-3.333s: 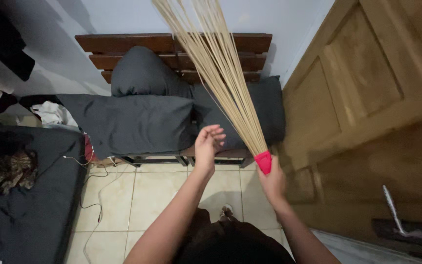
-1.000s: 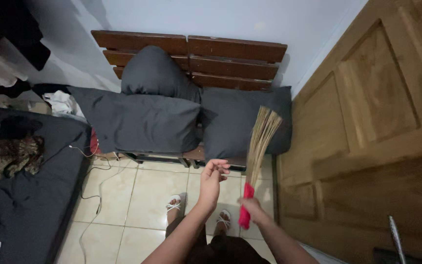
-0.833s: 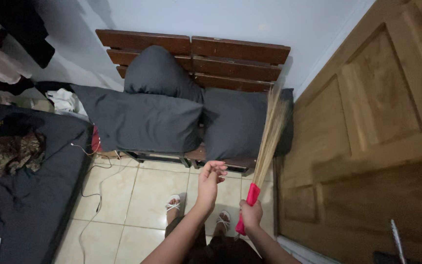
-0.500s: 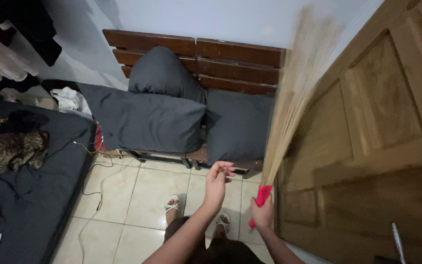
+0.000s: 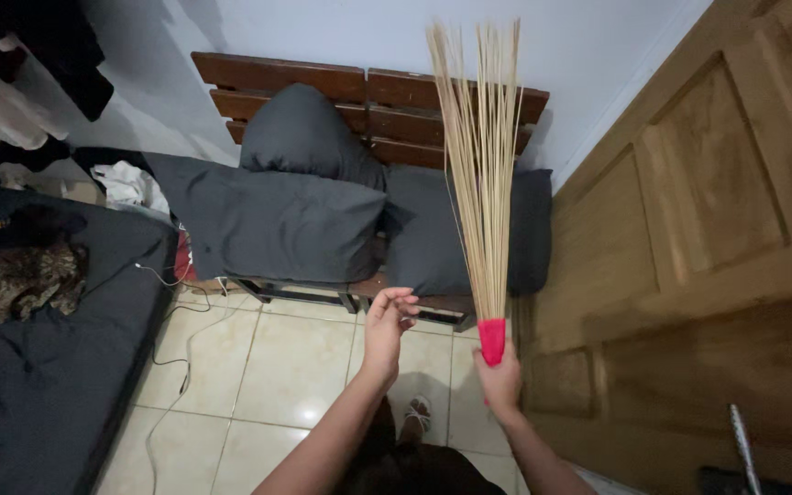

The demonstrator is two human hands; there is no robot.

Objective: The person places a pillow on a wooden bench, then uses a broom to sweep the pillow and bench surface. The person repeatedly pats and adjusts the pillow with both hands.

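My right hand (image 5: 501, 379) grips the red handle of a stick broom (image 5: 481, 174), whose thin pale sticks point straight up and fan out in front of the bench. My left hand (image 5: 387, 323) is raised just left of the handle, fingers loosely curled, holding nothing and not touching the broom. Directly ahead is a dark wooden slatted bench (image 5: 373, 92) with several grey pillows (image 5: 277, 225) piled on it.
A wooden door (image 5: 689, 229) fills the right side. A dark grey mattress (image 5: 38, 367) with a patterned cloth (image 5: 20, 280) lies at the left. A thin cable (image 5: 181, 367) trails over the beige tiled floor (image 5: 277, 376). Clothes hang at the top left.
The broom swung from a low tilt toward the pillows, past the door edge, to upright with its sticks spread. My left hand stayed raised beside it.
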